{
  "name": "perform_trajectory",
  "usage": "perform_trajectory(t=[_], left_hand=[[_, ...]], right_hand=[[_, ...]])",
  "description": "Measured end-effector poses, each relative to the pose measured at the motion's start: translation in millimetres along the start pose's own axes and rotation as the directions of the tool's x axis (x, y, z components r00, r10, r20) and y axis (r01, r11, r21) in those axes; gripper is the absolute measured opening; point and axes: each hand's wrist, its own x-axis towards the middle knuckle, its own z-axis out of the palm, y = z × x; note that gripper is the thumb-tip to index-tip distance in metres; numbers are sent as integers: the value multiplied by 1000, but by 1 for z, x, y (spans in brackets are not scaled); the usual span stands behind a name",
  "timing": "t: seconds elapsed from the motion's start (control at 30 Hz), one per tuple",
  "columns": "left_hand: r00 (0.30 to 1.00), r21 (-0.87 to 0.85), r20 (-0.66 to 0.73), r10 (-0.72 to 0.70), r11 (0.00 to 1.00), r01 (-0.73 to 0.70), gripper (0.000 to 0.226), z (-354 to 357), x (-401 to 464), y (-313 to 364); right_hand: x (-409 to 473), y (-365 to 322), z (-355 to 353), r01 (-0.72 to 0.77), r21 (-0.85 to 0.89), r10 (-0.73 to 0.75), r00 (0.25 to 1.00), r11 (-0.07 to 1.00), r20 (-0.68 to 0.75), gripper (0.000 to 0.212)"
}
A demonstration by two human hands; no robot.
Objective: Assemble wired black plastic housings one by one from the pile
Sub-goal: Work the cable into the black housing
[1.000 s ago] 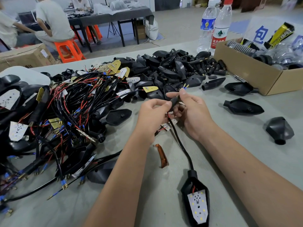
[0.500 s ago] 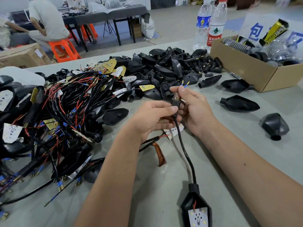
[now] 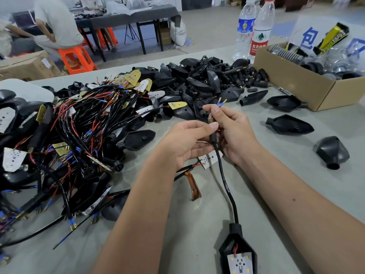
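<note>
Matte black plastic housing point(image 3: 238, 252), white LED board point(image 3: 239, 264) inside with yellow dots, red wire visible. Glossy black sheathed cable point(image 3: 225, 180); tips blue sleeves, gold terminals point(image 3: 221, 102). Pile of black wired housings point(image 3: 83, 135): red and black wires, blue ends, yellow and white boards. Amber translucent lens point(image 3: 193, 186). Grey-green table surface point(image 3: 177, 224). Brown cardboard box point(image 3: 296, 84). Clear bottle with red label point(image 3: 261, 30), clear bottle with blue label point(image 3: 245, 26). Orange plastic stool point(image 3: 76, 60).

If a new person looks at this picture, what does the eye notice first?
Probably the two hands, left hand and right hand, at centre, pinching a black cable that runs down to a housing at the bottom edge. Next, the big pile of wired parts on the left, and the cardboard box at upper right.
</note>
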Motion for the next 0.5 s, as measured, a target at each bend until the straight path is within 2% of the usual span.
perform_trajectory(t=[0.27,0.5], left_hand=[[1000,145,-9,14,989,-12,23,-2,0,-2],[999,54,51,-6,999,3,24,0,0,0]], right_hand=[[3,2,-2,4,19,-3,999,1000,-47,20],[6,3,-6,-23,99,30,997,995,-70,22]])
